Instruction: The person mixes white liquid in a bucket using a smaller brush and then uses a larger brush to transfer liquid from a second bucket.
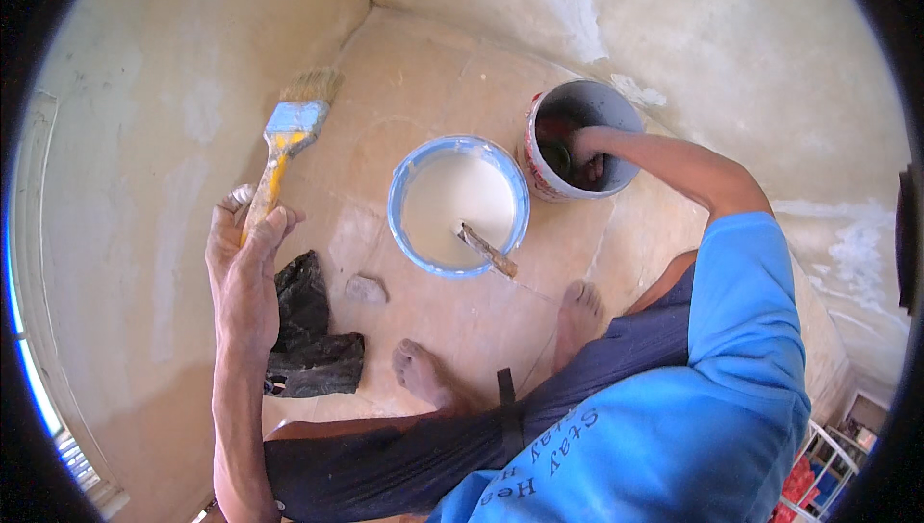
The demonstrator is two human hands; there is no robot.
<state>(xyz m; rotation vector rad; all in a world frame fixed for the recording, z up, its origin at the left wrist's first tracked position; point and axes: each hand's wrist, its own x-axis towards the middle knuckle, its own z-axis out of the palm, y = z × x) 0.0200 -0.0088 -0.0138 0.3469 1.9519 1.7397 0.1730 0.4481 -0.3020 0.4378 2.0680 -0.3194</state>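
Yellow and pale blue, the paintbrush [289,143] is on the left side of my head view, gripped by its handle in the left hand [241,258]. Its long axis runs away from that hand, far and slightly right, so the bristles [310,86] point past the blue-rimmed bucket [394,207] rather than toward it. That is the relation I watch: the bucket's wide mouth, with pale paint [438,186] inside, lies to the right of the left hand and nearer me than the bristles. A stick [488,250] crosses its near right rim. Of the two, the right hand [589,153] looks closer to the bucket, yet it is down inside the grey pail [597,100] just beside it on the far right, with the pail's wall between. From my distance I cannot tell whether those fingers are curled round anything. On the floor [414,71], near the left forearm, I also see a crumpled black plastic bag [313,359] and a pale lump [366,288] just to its right.
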